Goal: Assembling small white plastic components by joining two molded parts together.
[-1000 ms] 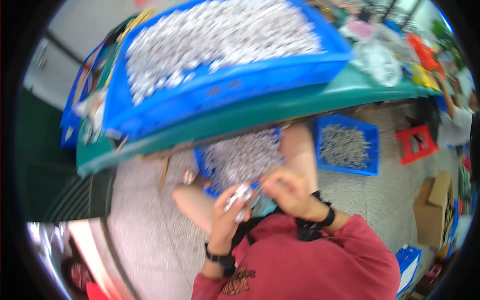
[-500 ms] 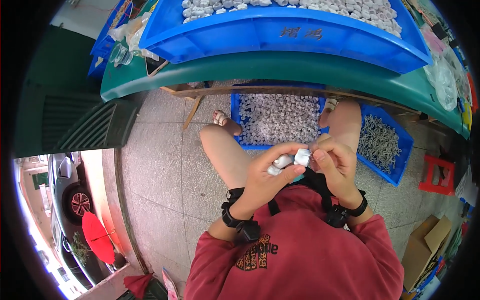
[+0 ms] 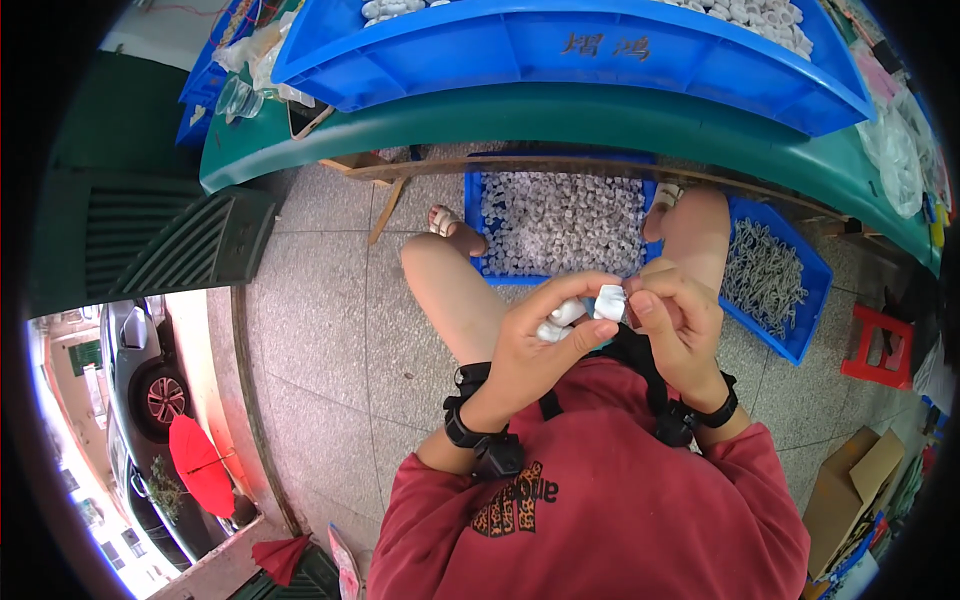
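Note:
Above my lap, my left hand (image 3: pixel 548 338) pinches a small white plastic piece (image 3: pixel 609 303) between thumb and forefinger. More white pieces (image 3: pixel 562 318) sit in the same palm, under the curled fingers. Close against the pinched piece, my right hand (image 3: pixel 678 325) has its thumb and fingertips pressed together at the piece's right side. Whatever those right fingertips hold is too small and too covered to make out. Between my feet, a blue crate (image 3: pixel 478 266) on the floor holds many similar white pieces.
A large blue bin (image 3: pixel 450 60) of white pieces stands on the green-covered table (image 3: pixel 400 127) ahead. Right of my leg is a blue crate (image 3: pixel 797 345) of metal hooks or clips. A red stool (image 3: pixel 876 345) and a cardboard box (image 3: pixel 850 490) stand at the right.
Both hands stay close together at the white piece, which has turned slightly between the fingers. The view has shifted a little, so the table bin appears higher.

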The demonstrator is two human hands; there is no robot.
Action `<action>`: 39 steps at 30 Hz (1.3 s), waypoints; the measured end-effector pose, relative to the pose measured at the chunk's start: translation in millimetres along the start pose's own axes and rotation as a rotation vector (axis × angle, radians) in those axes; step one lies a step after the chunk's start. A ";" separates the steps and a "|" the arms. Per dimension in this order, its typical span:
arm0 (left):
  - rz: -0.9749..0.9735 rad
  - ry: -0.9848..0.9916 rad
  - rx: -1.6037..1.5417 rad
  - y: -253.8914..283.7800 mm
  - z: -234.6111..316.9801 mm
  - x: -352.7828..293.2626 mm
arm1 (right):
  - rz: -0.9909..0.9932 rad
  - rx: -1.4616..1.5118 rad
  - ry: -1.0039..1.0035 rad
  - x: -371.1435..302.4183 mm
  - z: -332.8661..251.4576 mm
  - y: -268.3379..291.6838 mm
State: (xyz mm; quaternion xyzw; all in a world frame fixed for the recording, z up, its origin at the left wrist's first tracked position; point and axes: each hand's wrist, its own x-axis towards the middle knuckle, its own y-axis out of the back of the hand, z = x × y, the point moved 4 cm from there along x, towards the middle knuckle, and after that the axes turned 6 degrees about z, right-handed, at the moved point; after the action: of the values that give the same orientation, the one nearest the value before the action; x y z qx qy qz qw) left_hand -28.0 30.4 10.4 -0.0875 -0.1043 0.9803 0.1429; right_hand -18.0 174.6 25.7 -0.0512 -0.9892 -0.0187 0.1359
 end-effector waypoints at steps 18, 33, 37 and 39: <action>0.101 0.188 -0.210 10.9 -29.6 27.6 | 0.057 0.365 -0.065 -8.5 18.1 4.0; 0.014 0.392 -0.536 4.5 -54.8 32.0 | 0.052 0.378 -0.360 -14.6 47.7 -10.0; 0.049 0.256 -0.382 3.9 -53.4 24.0 | 0.030 0.399 -0.316 -13.2 42.9 -10.6; 0.053 0.322 -0.391 -3.1 -47.3 20.0 | 0.034 0.405 -0.307 -11.6 41.5 -8.9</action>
State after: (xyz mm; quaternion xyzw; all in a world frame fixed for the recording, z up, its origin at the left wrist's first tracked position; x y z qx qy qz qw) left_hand -36.6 47.8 -37.2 -0.2713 -0.2657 0.9183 0.1123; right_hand -18.9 166.8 -17.5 -0.0417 -0.9808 0.1903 -0.0079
